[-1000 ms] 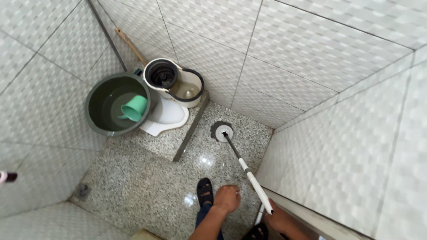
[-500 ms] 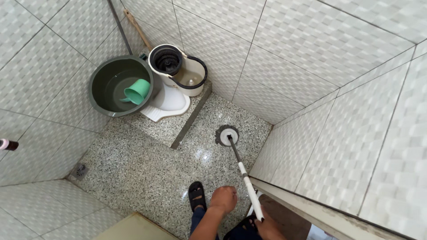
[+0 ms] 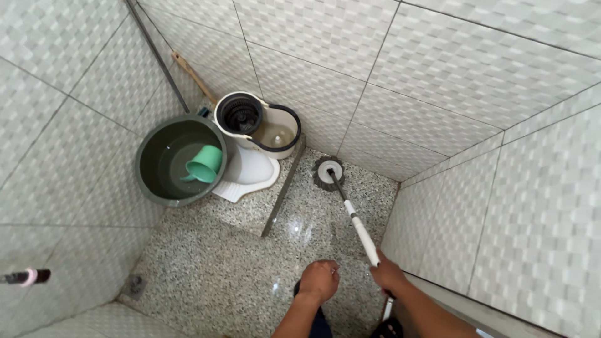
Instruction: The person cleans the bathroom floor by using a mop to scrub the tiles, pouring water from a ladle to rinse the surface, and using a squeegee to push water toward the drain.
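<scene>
The mop head (image 3: 328,171) now lies at about 12 o'clock from the person, pushed up against the base of the back wall just right of the step edge (image 3: 283,189); half a second ago it sat nearer the middle of the lower floor, so the stroke has run forward into the far corner. Its pole (image 3: 354,219) slants back toward 5 o'clock into the right hand (image 3: 388,274), which is wrapped closed around the white grip. The left hand (image 3: 319,280) hangs curled in a loose fist at 6 o'clock, holding nothing and clear of the pole. The wet speckled floor (image 3: 213,263) gleams between hands and mop. At 11 o'clock stands the spin bucket (image 3: 263,125); at 10 o'clock the dark green basin (image 3: 164,188) holds water and a green scoop (image 3: 204,165).
</scene>
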